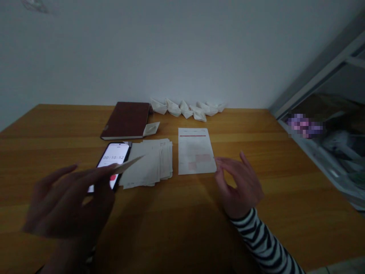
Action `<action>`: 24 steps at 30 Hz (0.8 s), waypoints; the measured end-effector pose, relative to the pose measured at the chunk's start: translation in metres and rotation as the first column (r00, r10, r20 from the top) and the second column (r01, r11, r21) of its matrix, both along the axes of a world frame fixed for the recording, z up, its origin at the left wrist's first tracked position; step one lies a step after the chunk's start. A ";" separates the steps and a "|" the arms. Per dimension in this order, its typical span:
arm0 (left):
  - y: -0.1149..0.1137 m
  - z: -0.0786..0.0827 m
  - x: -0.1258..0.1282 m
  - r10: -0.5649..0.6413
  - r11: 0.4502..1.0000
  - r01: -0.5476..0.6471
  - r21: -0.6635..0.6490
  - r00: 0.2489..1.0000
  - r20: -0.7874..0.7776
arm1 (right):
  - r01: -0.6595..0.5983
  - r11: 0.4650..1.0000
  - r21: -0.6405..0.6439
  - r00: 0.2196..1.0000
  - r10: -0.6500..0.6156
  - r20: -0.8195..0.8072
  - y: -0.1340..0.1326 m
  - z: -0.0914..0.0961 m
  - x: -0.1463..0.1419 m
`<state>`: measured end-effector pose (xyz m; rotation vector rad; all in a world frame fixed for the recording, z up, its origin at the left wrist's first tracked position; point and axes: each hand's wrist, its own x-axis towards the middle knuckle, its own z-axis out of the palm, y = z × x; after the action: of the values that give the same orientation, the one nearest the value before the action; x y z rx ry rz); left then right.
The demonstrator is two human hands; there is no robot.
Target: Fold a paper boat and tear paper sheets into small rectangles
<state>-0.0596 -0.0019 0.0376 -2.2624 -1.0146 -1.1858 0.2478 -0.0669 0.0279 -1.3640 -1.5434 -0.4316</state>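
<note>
My left hand (71, 201) hovers low over the near left of the wooden table (182, 228), smeared by motion. Its fingers pinch a pale folded piece of paper (129, 163) whose pointed tip reaches right, over a lit phone (114, 156) showing a timer. Beside the phone lies a fanned stack of paper sheets (154, 163). My right hand (239, 186), in a striped sleeve, is open with fingers spread. Its fingertips are at the lower right corner of a single printed sheet (195, 150) lying flat.
A dark red notebook (127, 120) lies behind the phone, with a small folded paper (151, 128) at its corner. Several white folded paper boats (188, 108) line the wall at the table's back edge. A window frame (327, 68) and cluttered ledge stand at the right.
</note>
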 end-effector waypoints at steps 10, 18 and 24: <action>-0.035 -0.011 0.057 -0.336 0.933 0.316 -0.170 0.936 -0.106 | -0.322 0.926 -0.199 0.922 0.355 0.158 -0.022 -0.011 -0.048; -0.038 -0.009 0.057 -0.396 0.906 0.373 -0.200 0.914 -0.089 | -0.351 0.912 -0.211 0.909 0.386 0.156 -0.024 -0.007 -0.043; -0.037 -0.006 0.057 -0.378 0.916 0.353 -0.188 0.918 -0.117 | -0.317 0.931 -0.182 0.927 0.345 0.148 -0.020 -0.009 -0.045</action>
<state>-0.0027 -0.0390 0.0311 -2.7146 -0.6661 -1.0777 0.2032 -0.0865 0.0194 -1.1705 -1.9512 -0.2295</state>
